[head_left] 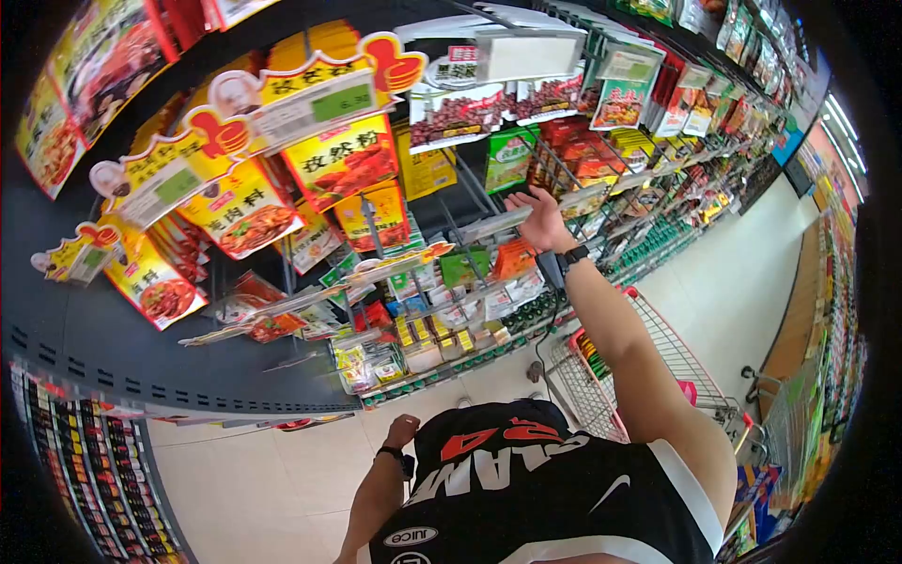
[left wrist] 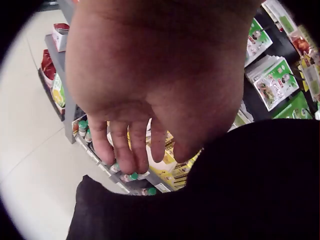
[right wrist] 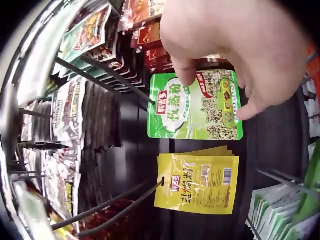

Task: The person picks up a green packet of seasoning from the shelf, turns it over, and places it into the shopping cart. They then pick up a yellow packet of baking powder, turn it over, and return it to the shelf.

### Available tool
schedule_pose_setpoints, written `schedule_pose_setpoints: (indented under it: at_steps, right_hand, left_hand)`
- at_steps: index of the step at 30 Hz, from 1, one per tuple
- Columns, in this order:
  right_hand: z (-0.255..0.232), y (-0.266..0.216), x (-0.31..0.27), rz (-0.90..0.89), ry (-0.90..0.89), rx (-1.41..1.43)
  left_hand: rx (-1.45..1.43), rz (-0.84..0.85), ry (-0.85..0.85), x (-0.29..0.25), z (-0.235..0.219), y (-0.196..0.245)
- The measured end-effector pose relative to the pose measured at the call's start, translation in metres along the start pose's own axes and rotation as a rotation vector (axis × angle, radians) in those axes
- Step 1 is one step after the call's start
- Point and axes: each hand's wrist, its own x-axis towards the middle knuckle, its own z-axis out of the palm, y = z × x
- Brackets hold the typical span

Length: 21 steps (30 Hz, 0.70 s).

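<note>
My right hand [head_left: 543,222] reaches in at the shelf beside a green packet [head_left: 508,160]. Close up in the right wrist view, the fingers of that hand [right wrist: 217,95] are spread over the top and right edge of the green packet [right wrist: 195,117]; whether they touch it, I cannot tell. Below that packet, yellow packets [right wrist: 200,182] hang on a metal hook. My left hand [head_left: 403,430] hangs low beside the body, holding nothing. In the left wrist view the left hand [left wrist: 155,85] shows its palm, with fingers relaxed.
Hooks of seasoning packets [head_left: 340,160] with price tags fill the rack. A shopping cart [head_left: 658,343] stands on the right, below the right arm. Another shelf of jars [head_left: 94,470] is at the lower left. Pale floor tiles [head_left: 244,470] lie between the shelves.
</note>
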Motion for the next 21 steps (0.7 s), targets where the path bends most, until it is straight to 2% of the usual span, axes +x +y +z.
schedule_pose_setpoints:
  at_steps: [1, 3, 4, 5, 7, 9, 10, 13, 14, 17, 19, 21]
  right_hand:
    - [-0.034, 0.005, 0.036, 0.016, 0.052, 0.077]
    - [0.018, 0.0, 0.021, 0.051, 0.242, 0.148]
    - [0.023, 0.001, 0.023, 0.043, 0.246, 0.178]
    - [0.026, 0.001, 0.026, 0.035, 0.25, 0.207]
    - [0.023, 0.003, 0.032, 0.03, 0.242, 0.239]
    - [0.013, 0.005, 0.035, 0.037, 0.223, 0.243]
    - [0.015, 0.003, 0.031, 0.103, 0.226, 0.29]
    - [0.006, 0.011, 0.025, 0.081, 0.249, 0.261]
    - [-0.006, 0.009, 0.025, 0.142, 0.213, 0.164]
    - [-0.015, 0.019, 0.01, -0.007, 0.128, 0.121]
    - [0.022, 0.013, -0.025, -0.023, 0.137, 0.199]
    - [0.04, 0.01, -0.05, -0.04, 0.149, 0.235]
  left_hand:
    - [0.08, -0.038, -0.015, -0.012, -0.006, 0.011]
    - [-0.034, -0.278, 0.014, -0.029, 0.009, -0.008]
    - [0.199, 0.057, -0.04, -0.032, 0.023, -0.049]
    - [-0.061, -0.171, -0.017, -0.032, 0.044, -0.074]
    - [-0.684, -0.546, -0.036, -0.055, 0.04, -0.068]
    - [-0.817, -0.601, -0.044, -0.065, 0.044, -0.075]
    - [-0.826, -0.497, 0.029, -0.071, 0.047, -0.073]
    - [-0.245, -0.166, -0.037, -0.075, 0.047, -0.07]
    - [-0.272, -0.146, -0.034, -0.069, 0.048, -0.072]
    - [-0.83, -0.547, -0.156, -0.039, 0.037, -0.071]
    - [-0.423, -0.413, -0.03, -0.025, 0.028, -0.044]
    - [0.161, 0.152, -0.041, 0.002, 0.021, -0.047]
